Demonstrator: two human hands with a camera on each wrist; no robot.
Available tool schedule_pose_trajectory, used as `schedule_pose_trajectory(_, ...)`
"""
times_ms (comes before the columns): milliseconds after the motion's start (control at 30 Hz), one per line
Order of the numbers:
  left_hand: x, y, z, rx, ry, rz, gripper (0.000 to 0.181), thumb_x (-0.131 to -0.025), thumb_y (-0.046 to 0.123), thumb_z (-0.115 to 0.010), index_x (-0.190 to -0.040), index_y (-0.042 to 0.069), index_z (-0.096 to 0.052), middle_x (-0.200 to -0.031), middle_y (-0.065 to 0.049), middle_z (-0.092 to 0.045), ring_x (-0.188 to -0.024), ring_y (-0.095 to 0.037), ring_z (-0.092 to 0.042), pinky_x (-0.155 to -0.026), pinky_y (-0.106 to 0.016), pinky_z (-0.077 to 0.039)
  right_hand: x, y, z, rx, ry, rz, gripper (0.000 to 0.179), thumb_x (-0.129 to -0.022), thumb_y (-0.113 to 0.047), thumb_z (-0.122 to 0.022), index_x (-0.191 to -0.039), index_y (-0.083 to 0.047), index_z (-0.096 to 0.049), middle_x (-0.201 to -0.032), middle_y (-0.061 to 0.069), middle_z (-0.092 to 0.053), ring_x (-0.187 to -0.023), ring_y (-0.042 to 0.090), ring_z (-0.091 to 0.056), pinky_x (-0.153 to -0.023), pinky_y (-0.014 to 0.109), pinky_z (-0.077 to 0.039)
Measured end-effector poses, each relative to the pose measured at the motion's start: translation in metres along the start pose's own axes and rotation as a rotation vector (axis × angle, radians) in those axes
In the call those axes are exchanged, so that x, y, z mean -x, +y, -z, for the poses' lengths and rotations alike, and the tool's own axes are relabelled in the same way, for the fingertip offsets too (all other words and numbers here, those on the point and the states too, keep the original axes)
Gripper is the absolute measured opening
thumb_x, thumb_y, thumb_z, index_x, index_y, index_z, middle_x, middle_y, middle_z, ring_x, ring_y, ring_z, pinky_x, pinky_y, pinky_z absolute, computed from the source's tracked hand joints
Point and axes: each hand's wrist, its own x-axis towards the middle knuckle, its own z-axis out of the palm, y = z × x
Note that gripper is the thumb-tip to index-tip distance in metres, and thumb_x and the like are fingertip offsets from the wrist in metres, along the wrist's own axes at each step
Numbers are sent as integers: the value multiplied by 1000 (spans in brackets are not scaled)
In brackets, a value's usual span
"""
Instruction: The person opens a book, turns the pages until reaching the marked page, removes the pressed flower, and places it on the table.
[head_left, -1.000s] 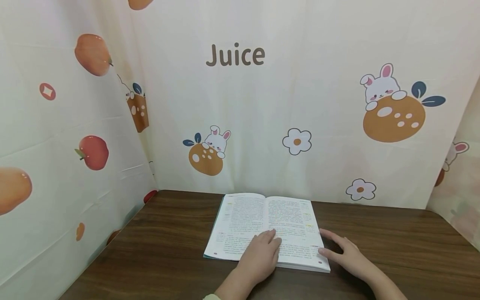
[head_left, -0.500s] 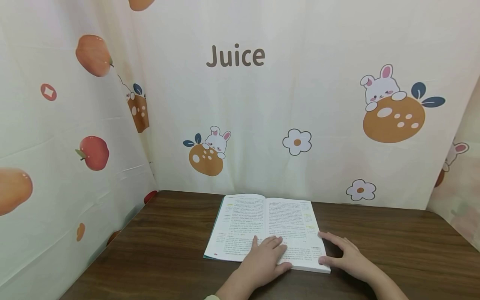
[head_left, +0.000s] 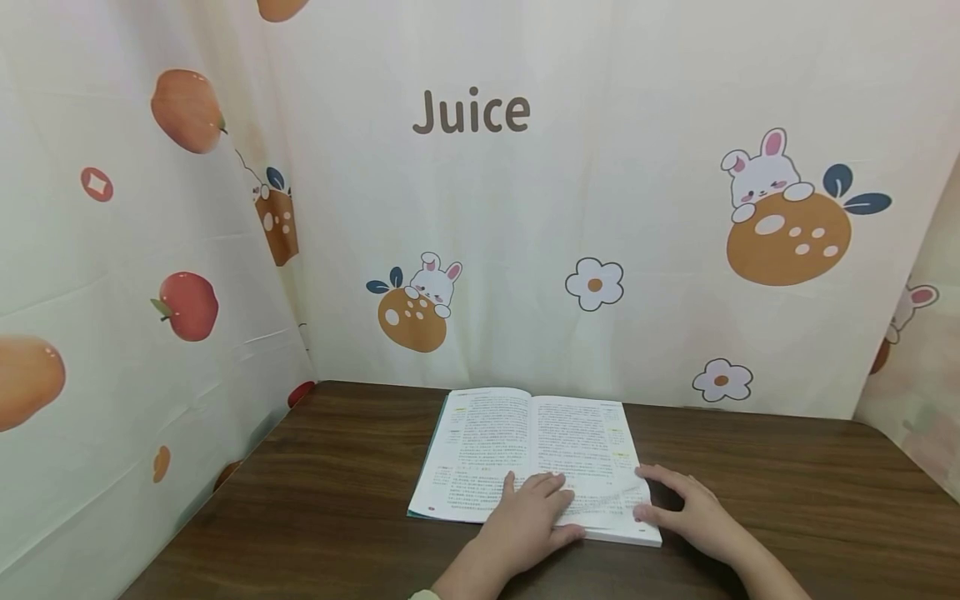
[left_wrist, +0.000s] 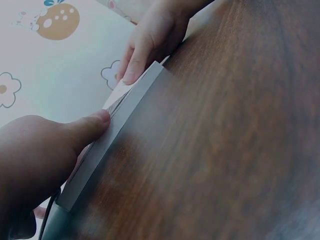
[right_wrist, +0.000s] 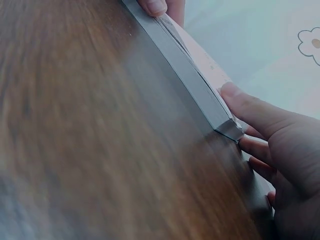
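An open book (head_left: 495, 433) with printed white pages lies on the dark table. My left hand (head_left: 525, 517) rests with fingers spread on the lower middle of the pages, its thumb near the front edge, as the left wrist view also shows. At the right edge my right hand (head_left: 697, 517) has its thumb and forefinger on the right-hand page (head_left: 585, 442), which bulges up near the lower corner. In the right wrist view the thumb (right_wrist: 235, 95) presses the top page while the other fingers sit beside the book's corner; a gap shows under the raised page.
The brown wooden table (head_left: 315, 500) extends on both sides of the book. Behind it hangs a pale curtain (head_left: 510, 208) printed with rabbits, fruit, flowers and the word Juice. Another printed curtain (head_left: 112, 267) runs along the left side.
My left hand has slid slightly right and toward me, its fingers spreading. Under my right thumb the lower part of the right-hand page has lifted and buckled; earlier it lay flat.
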Motion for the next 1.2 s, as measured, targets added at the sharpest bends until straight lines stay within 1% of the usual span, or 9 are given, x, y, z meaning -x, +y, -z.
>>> schedule_pose_trajectory(233, 0, 0, -1, -2, -2, 5, 50, -89, 59, -44, -123, 26, -59, -135, 8, -48, -126, -11, -39, -97, -58, -33, 1, -2, 0, 22, -16, -34, 63, -79, -41, -70, -130, -9, -52, -133, 27, -44, -123, 54, -30, -94, 69, -20)
schedule_pose_trajectory(367, 0, 0, -1, -8, 13, -3, 48, -90, 57, -43, -123, 26, -59, -134, 8, -49, -126, -11, -40, -96, -58, -34, -1, -1, -2, 7, 13, -30, 69, -81, -42, -67, -135, -6, -44, -133, 22, -46, -125, 51, -31, -93, 68, -22)
schedule_pose_trajectory(433, 1, 0, -2, -11, 27, -8, 47, -91, 56, -42, -122, 25, -60, -133, 8, -50, -125, -11, -41, -95, -58, -35, -2, -1, -2, -16, 24, -33, 69, -84, -42, -64, -137, -5, -42, -134, 21, -47, -126, 48, -32, -94, 66, -22)
schedule_pose_trajectory(600, 0, 0, -2, -11, 49, -5, 44, -93, 54, -39, -119, 26, -62, -132, 9, -51, -124, -10, -42, -95, -58, -35, -1, -5, 0, -103, 17, -59, 56, -98, -41, -40, -137, -1, -42, -136, 24, -43, -128, 49, -26, -97, 67, -15)
schedule_pose_trajectory(700, -1, -1, -1, -9, 66, 2, 41, -93, 53, -40, -114, 27, -64, -129, 10, -52, -123, -9, -43, -95, -57, -36, -1, -6, 1, -139, 17, -59, 54, -101, -38, -30, -136, 1, -42, -137, 25, -41, -130, 49, -22, -98, 68, -11)
schedule_pose_trajectory(867, -2, -1, -1, -2, 147, -3, 33, -90, 51, -47, -102, 28, -68, -119, 12, -59, -116, -7, -49, -92, -56, -40, -1, -5, 2, -124, 16, -76, 53, -100, -37, -33, -135, 2, -42, -135, 26, -43, -129, 50, -23, -100, 67, -9)
schedule_pose_trajectory(1000, -1, -2, -1, 5, 220, -18, 30, -85, 51, -54, -94, 28, -70, -107, 15, -63, -108, -5, -54, -90, -55, -42, 0, -5, 2, -96, 11, -85, 52, -99, -36, -38, -136, 0, -42, -134, 26, -43, -127, 51, -25, -97, 68, -12)
schedule_pose_trajectory(1100, -1, -3, -2, -34, 281, -46, 25, -83, 49, -59, -91, 28, -71, -101, 17, -64, -101, -3, -56, -90, -51, -44, 0, -5, 2, -95, 17, -72, 50, -99, -34, -41, -135, -1, -42, -133, 26, -45, -126, 51, -29, -95, 69, -15)
schedule_pose_trajectory(1200, -2, -4, -3, -83, 361, -87, 19, -82, 44, -64, -91, 28, -71, -98, 17, -65, -96, -1, -58, -89, -45, -45, 1, -5, 1, -105, 19, -54, 48, -98, -31, -42, -135, 0, -43, -132, 25, -47, -126, 49, -32, -95, 69, -15)
